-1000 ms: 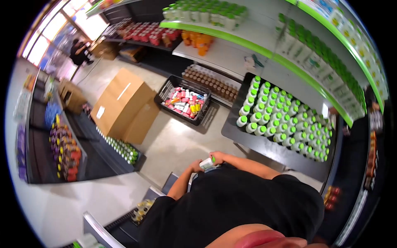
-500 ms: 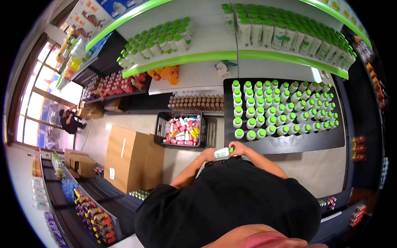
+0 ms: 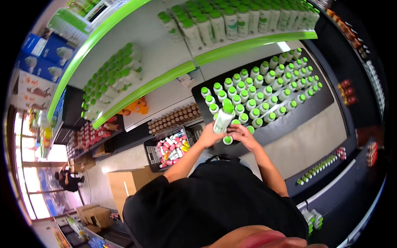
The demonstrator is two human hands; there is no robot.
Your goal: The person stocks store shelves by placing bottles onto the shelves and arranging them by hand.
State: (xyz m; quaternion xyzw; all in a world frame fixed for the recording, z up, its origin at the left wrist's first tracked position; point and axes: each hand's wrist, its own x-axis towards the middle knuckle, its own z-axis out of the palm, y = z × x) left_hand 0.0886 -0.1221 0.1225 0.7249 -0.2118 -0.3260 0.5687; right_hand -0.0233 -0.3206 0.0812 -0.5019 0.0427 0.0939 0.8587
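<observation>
ok so a white bottle with a green cap (image 3: pixel 223 120) is held tilted by the near left corner of the worktop (image 3: pixel 320 98), with the grip of the left hand (image 3: pixel 210 135) clamped around its lower part. the right hand (image 3: pixel 245 137) is held close beside its base, though whether anything's gripped there can't be told. similar bottles (image 3: pixel 269 79) are lined up on the worktop, more are stocked on the green-edged shelf (image 3: pixel 256 48), and a filled black crate (image 3: pixel 152 155) is parked off left.
</observation>
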